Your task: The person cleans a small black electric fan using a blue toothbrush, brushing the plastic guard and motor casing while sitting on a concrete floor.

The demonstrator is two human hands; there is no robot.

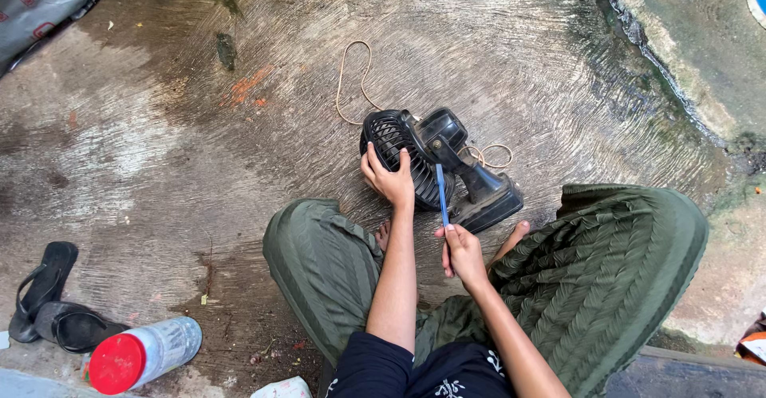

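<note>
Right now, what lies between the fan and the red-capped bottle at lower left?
In the head view, only wet, bare concrete floor and the person's green-trousered knee lie between the black fan and the bottle.

Soft, even daylight, faint shadows, sharp focus throughout, with wide-angle bending toward the edges.

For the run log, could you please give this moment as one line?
left hand: grips fan grille | right hand: holds blue stick at fan | cord: on floor
</note>
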